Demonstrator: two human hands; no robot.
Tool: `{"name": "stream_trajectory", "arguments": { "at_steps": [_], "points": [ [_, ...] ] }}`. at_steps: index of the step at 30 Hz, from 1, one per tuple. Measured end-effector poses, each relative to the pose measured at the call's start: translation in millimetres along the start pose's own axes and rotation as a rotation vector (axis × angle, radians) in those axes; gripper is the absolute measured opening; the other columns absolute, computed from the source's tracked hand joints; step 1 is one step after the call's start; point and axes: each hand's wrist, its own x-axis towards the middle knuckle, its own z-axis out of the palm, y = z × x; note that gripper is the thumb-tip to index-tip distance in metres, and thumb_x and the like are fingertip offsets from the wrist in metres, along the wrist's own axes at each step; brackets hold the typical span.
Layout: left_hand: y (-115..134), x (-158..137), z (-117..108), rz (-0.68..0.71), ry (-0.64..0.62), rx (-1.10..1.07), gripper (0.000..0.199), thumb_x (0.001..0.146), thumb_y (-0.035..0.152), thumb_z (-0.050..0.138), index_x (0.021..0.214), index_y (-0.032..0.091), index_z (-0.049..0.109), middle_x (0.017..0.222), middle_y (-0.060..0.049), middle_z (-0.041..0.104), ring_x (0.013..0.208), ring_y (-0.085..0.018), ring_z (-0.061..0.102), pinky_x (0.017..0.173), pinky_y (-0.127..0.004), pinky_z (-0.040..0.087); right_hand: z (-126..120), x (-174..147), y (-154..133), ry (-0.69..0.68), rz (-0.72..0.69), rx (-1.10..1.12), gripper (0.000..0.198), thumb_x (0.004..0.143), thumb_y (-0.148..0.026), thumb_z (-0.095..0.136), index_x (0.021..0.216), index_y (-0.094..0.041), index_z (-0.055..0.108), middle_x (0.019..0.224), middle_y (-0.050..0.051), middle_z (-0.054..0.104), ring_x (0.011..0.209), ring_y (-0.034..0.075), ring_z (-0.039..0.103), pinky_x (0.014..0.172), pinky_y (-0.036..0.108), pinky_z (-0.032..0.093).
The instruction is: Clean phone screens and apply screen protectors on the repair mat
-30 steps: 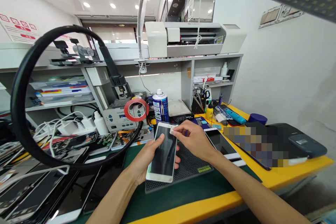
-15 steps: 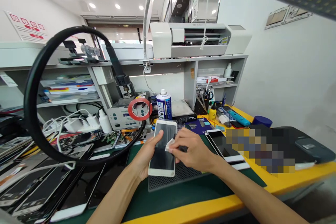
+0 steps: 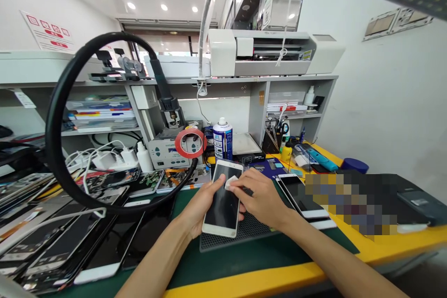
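A white-framed smartphone (image 3: 222, 209) with a dark screen is held tilted up over a grey perforated mat (image 3: 251, 232). My left hand (image 3: 202, 202) grips it from the left side, thumb on the glass and fingertips showing past the right edge. Between the pinched fingers of my right hand (image 3: 260, 193) is a small white wipe (image 3: 230, 182), pressed against the upper part of the screen. To the right, another white phone (image 3: 302, 195) lies face up on the green work mat (image 3: 195, 267).
Phone screens and phone parts (image 3: 77, 230) crowd the left side. A thick black hose (image 3: 50, 125) loops there in front of the hot-air station (image 3: 164, 153). A blue spray can (image 3: 222, 139) and a red tape roll (image 3: 190, 143) stand behind the phone. A lamp arm (image 3: 202, 32) rises above.
My right hand has slid the wipe up the screen a little. The whole scene has shifted slightly rightward as the camera turned.
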Motion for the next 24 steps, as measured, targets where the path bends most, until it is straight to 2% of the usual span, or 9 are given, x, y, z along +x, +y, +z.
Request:
{"name": "stream_trajectory", "arguments": {
  "at_steps": [4, 7, 10, 14, 16, 20, 24],
  "points": [
    [0, -5, 3, -0.028, -0.088, 0.113, 0.053, 0.092, 0.059, 0.056, 0.101, 0.008, 0.068, 0.087, -0.021, 0.076, 0.076, -0.029, 0.075, 0.078, -0.044, 0.061, -5, 3, 7, 0.09, 0.08, -0.058, 0.013, 0.097, -0.023, 0.058, 0.092, -0.021, 0.07, 0.086, 0.005, 0.069, 0.085, 0.022, 0.06, 0.075, 0.036, 0.046],
    [1, -8, 4, -0.042, -0.086, 0.176, 0.062, 0.093, 0.063, 0.051, 0.104, 0.004, 0.07, 0.093, -0.024, 0.075, 0.077, -0.029, 0.075, 0.08, -0.043, 0.061, -8, 6, 11, 0.137, 0.122, -0.096, 0.013, 0.097, -0.022, 0.058, 0.095, -0.021, 0.071, 0.087, 0.005, 0.069, 0.086, 0.022, 0.06, 0.077, 0.037, 0.046],
    [2, -9, 5, -0.051, -0.079, 0.205, 0.063, 0.092, 0.063, 0.053, 0.106, 0.004, 0.07, 0.095, -0.025, 0.075, 0.078, -0.029, 0.075, 0.08, -0.043, 0.061, -10, 8, 11, 0.142, 0.116, -0.105, 0.014, 0.097, -0.021, 0.057, 0.099, -0.021, 0.071, 0.088, 0.006, 0.069, 0.087, 0.022, 0.06, 0.078, 0.037, 0.047],
    [1, -7, 3, -0.058, -0.084, 0.169, 0.06, 0.091, 0.062, 0.056, 0.104, 0.005, 0.07, 0.093, -0.024, 0.076, 0.078, -0.03, 0.075, 0.078, -0.044, 0.061, -7, 6, 6, 0.078, 0.03, -0.074, 0.016, 0.098, -0.022, 0.056, 0.102, -0.018, 0.071, 0.088, 0.007, 0.068, 0.085, 0.022, 0.06, 0.075, 0.036, 0.047],
    [1, -6, 3, -0.055, -0.057, 0.102, 0.053, 0.09, 0.059, 0.06, 0.104, 0.009, 0.068, 0.089, -0.02, 0.076, 0.074, -0.029, 0.075, 0.074, -0.044, 0.062, -5, 3, 2, 0.031, -0.025, -0.056, 0.016, 0.098, -0.022, 0.056, 0.101, -0.018, 0.072, 0.085, 0.008, 0.067, 0.082, 0.021, 0.059, 0.071, 0.035, 0.046],
    [1, -1, -1, 0.013, 0.047, -0.054, 0.032, 0.087, 0.045, 0.071, 0.096, 0.015, 0.066, 0.078, -0.007, 0.074, 0.063, -0.02, 0.072, 0.064, -0.033, 0.061, 1, -2, -7, -0.089, -0.126, 0.016, 0.016, 0.096, -0.018, 0.056, 0.1, -0.019, 0.072, 0.085, 0.007, 0.068, 0.079, 0.02, 0.058, 0.069, 0.034, 0.047],
    [2, 2, -5, 0.0, 0.086, -0.121, 0.03, 0.089, 0.043, 0.069, 0.089, 0.013, 0.066, 0.072, -0.005, 0.071, 0.056, -0.016, 0.067, 0.052, -0.025, 0.053, 4, -6, -17, -0.199, -0.203, 0.044, 0.015, 0.094, -0.017, 0.058, 0.098, -0.02, 0.072, 0.083, 0.006, 0.069, 0.077, 0.019, 0.058, 0.068, 0.032, 0.047]
  ]
}}
